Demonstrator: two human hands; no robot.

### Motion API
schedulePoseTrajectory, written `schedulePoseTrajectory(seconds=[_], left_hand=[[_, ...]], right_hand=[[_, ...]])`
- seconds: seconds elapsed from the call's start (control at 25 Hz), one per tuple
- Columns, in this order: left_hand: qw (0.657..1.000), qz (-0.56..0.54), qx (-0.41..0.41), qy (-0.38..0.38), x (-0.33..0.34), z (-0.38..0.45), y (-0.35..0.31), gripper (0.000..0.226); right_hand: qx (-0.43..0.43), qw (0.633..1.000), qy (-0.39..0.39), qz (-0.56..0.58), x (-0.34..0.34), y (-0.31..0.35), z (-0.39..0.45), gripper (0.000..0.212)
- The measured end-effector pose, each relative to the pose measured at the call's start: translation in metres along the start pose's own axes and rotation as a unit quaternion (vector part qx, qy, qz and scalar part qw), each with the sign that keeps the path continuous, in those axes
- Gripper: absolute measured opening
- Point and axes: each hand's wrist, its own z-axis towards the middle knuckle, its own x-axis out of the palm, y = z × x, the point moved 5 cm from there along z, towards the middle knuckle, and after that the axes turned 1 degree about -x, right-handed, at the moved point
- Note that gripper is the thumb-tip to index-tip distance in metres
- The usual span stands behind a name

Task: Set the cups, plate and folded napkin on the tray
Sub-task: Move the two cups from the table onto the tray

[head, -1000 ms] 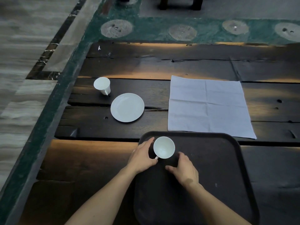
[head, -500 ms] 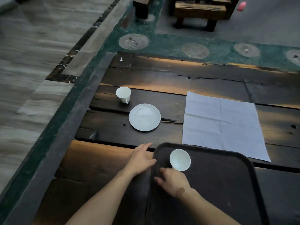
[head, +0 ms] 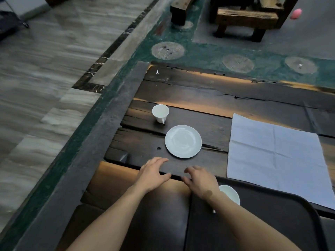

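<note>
One white cup (head: 230, 193) stands on the dark tray (head: 282, 220) at the lower right, half hidden behind my right wrist. A second white cup (head: 160, 112) stands on the dark wooden table, far left. Just in front of it lies a white plate (head: 183, 141). An unfolded white napkin (head: 275, 156) is spread flat to the plate's right. My left hand (head: 153, 174) and my right hand (head: 200, 181) hover side by side over the table's near edge, just short of the plate, fingers apart and holding nothing.
The table's left edge (head: 116, 116) drops to a green-bordered floor. Wooden benches (head: 246, 20) stand beyond the far edge. A brown cushion (head: 116, 180) lies under my forearms, left of the tray.
Both hands let go of the cup on the tray and moved forward and left toward the plate. The view has swung left and up.
</note>
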Motion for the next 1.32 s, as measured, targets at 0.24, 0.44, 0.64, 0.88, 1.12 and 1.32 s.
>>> schedulePoseTrajectory(seconds=[0.24, 0.44, 0.64, 0.88, 1.12, 1.32], left_hand=[[0.999, 0.035, -0.009, 0.002, -0.02, 0.034, 0.011, 0.059], [0.996, 0.081, -0.025, 0.015, -0.034, 0.068, 0.023, 0.051], [0.989, 0.137, -0.046, 0.028, -0.047, 0.111, 0.04, 0.042], [0.977, 0.201, -0.062, 0.013, -0.069, 0.172, 0.049, 0.044], [0.97, 0.236, -0.061, -0.016, -0.088, 0.225, 0.054, 0.061], [0.977, 0.207, -0.05, -0.03, -0.094, 0.258, 0.06, 0.071]], right_hand=[[-0.001, 1.0, -0.001, -0.027, -0.012, 0.002, 0.05, 0.038], [-0.006, 0.999, 0.007, -0.036, -0.011, 0.005, 0.095, 0.038], [-0.016, 0.999, 0.013, -0.036, -0.013, 0.008, 0.143, 0.038], [-0.011, 0.999, -0.005, -0.042, -0.029, 0.006, 0.209, 0.037], [-0.006, 0.999, -0.021, -0.046, -0.041, 0.004, 0.269, 0.042], [-0.014, 0.998, -0.036, -0.044, -0.041, 0.003, 0.301, 0.054]])
